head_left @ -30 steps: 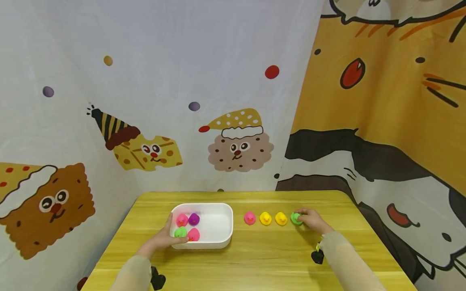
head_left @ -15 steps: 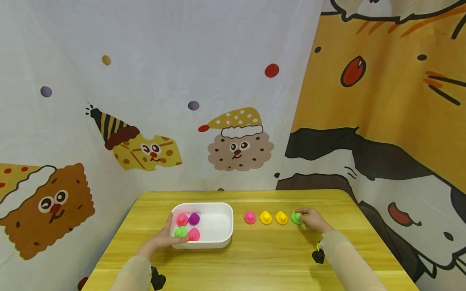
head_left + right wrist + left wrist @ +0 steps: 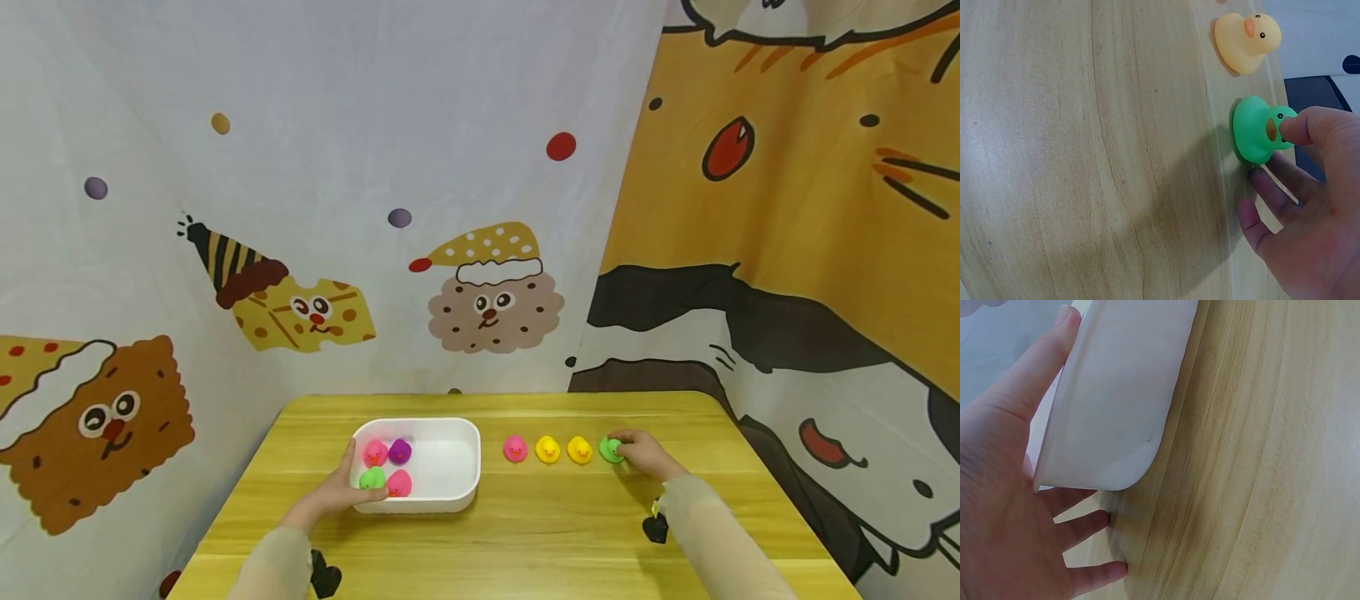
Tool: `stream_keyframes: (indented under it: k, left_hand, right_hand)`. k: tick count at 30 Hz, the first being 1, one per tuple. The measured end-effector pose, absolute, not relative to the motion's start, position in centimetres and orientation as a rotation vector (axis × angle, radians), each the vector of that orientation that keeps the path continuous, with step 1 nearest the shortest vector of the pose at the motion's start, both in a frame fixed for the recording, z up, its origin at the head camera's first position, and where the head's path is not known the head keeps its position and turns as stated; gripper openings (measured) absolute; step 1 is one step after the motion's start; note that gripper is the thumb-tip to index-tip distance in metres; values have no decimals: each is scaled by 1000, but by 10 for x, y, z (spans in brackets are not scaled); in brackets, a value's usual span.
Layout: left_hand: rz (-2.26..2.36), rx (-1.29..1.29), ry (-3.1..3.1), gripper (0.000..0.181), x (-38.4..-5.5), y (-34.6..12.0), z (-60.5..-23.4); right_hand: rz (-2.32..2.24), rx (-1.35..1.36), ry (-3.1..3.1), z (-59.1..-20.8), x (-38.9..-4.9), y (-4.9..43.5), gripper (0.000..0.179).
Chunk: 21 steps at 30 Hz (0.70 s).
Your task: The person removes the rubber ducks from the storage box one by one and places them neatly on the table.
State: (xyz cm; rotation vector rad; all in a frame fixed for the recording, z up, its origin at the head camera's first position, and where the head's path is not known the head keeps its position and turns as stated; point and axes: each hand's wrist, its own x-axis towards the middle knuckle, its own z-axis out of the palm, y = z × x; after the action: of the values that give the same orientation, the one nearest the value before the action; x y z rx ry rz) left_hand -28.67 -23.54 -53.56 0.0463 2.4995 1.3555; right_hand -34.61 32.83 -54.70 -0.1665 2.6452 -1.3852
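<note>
My left hand grips the left end of a white plastic box, thumb along its near rim and fingers at the end wall. In the left wrist view, those fingers spread beyond the box's corner. Inside the box sit a purple rubber duck, a green one and two pink ones, bunched at the left. At the right end of a row of ducks, my right hand pinches another green rubber duck by the head, thumb by its beak. That duck stands upright on the table.
Left of the held duck, in line, stand two yellow rubber ducks and a pink rubber duck. They are on a wood-grain table. Behind the table hangs a cartoon-printed cloth.
</note>
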Motion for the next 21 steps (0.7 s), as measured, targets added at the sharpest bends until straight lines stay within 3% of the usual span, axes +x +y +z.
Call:
stream_keyframes:
  k: [21]
  left_hand:
    - [1367, 87, 2508, 128, -285, -237, -535]
  right_hand:
    - [-1371, -155, 2764, -505, -357, 285, 39]
